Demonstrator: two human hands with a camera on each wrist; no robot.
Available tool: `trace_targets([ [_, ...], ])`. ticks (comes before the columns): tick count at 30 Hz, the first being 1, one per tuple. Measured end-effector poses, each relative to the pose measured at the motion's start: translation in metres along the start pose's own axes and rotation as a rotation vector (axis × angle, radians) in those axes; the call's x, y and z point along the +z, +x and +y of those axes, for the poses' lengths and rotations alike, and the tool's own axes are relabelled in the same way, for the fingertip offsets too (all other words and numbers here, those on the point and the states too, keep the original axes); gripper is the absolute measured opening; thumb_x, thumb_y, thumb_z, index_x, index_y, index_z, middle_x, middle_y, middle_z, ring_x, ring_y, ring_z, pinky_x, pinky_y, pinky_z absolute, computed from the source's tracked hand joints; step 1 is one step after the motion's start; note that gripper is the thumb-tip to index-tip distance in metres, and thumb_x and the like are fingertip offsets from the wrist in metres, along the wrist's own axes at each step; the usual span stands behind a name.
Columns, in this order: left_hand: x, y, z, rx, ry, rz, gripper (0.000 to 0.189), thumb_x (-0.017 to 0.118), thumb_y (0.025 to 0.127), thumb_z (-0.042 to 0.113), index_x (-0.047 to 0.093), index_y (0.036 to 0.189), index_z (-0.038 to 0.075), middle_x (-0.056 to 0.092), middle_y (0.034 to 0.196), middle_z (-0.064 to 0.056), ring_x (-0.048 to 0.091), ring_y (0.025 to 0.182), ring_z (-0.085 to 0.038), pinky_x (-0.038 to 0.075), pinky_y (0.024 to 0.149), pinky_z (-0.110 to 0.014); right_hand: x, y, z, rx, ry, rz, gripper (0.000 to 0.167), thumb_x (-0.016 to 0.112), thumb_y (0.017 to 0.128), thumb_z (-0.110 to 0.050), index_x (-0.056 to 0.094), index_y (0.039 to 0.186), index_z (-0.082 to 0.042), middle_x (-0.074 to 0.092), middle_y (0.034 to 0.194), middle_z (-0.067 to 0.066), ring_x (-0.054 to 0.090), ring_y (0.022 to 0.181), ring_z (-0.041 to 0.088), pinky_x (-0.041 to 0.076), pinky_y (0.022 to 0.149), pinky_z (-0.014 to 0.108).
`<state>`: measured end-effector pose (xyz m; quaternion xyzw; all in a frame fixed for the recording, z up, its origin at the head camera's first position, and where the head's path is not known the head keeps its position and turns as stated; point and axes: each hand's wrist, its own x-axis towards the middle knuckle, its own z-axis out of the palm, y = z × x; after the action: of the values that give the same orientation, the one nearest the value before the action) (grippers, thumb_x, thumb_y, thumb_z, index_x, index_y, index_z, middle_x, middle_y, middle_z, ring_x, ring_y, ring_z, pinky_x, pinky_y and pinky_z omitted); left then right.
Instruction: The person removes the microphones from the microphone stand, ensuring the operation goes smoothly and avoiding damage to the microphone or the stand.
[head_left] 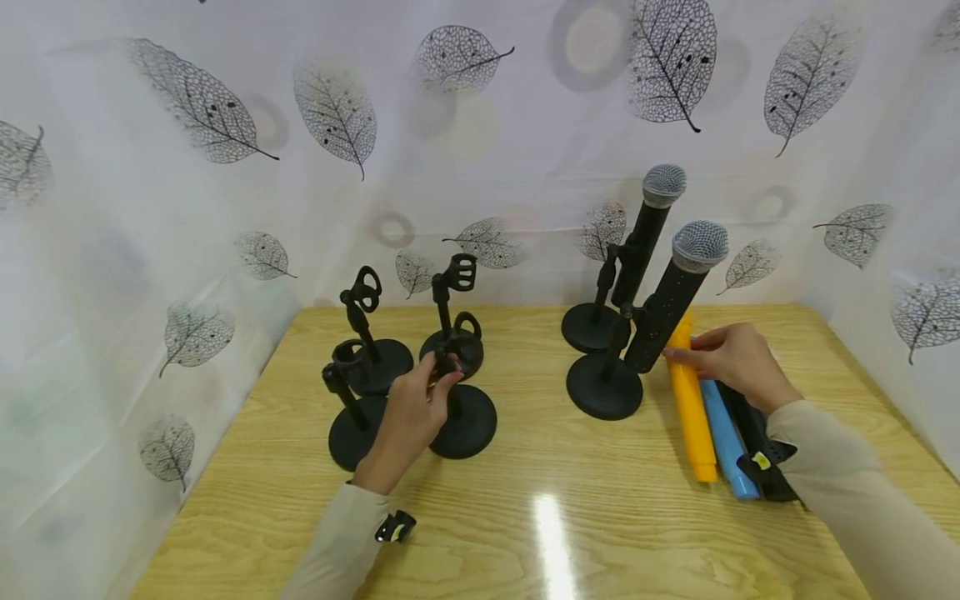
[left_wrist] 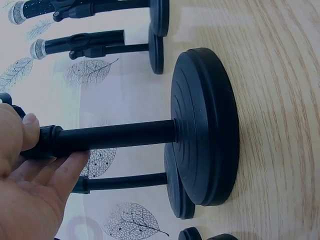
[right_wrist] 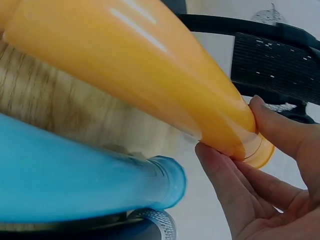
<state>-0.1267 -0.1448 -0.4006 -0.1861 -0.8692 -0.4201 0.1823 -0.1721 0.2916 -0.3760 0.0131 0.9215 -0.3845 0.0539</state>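
My left hand (head_left: pixel 412 408) grips a black microphone stand (left_wrist: pixel 115 137) near the top of its pole, just below the clip. The round base of that stand (head_left: pixel 465 425) is at the table; the left wrist view shows it upright on its side of the picture. My right hand (head_left: pixel 738 362) pinches the far end of an orange tube (head_left: pixel 690 408) between thumb and fingers. Beside the tube lies a light blue tube (head_left: pixel 726 442) with a similar flared end. A black microphone (right_wrist: pixel 157 220) lies past the blue tube, its silver grille partly hidden.
Several other black stands with bare clips stand around my left hand, including one at the left (head_left: pixel 356 433) and one behind (head_left: pixel 382 362). Two stands hold black microphones (head_left: pixel 663 308) (head_left: pixel 641 233) left of the orange tube. A leaf-patterned curtain (head_left: pixel 510 167) backs the wooden table (head_left: pixel 525 517).
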Motion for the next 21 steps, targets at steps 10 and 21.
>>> trace_targets([
  [10,-0.001,0.0,-0.001,-0.005,0.014,0.004,0.018,0.063,0.101,0.015,0.064,0.114,0.002,0.072,0.107,-0.012,0.071,0.105,-0.026,0.06,0.078,-0.039,0.013,0.011,0.002,-0.022,-0.123,0.016,0.066,0.082,0.086,-0.043,0.068,0.11,0.017,0.071,0.091,0.021,0.066,0.066,0.019,0.054,0.062,0.029],
  [21,-0.004,-0.001,-0.003,0.011,0.007,0.009,0.018,0.062,0.101,0.012,0.064,0.114,-0.001,0.072,0.106,-0.013,0.072,0.103,-0.026,0.061,0.075,-0.039,0.021,0.016,0.007,-0.078,-0.223,0.006,0.039,0.08,0.086,-0.033,0.068,0.068,-0.001,0.06,0.055,0.001,0.054,0.052,0.016,0.039,0.05,0.029],
])
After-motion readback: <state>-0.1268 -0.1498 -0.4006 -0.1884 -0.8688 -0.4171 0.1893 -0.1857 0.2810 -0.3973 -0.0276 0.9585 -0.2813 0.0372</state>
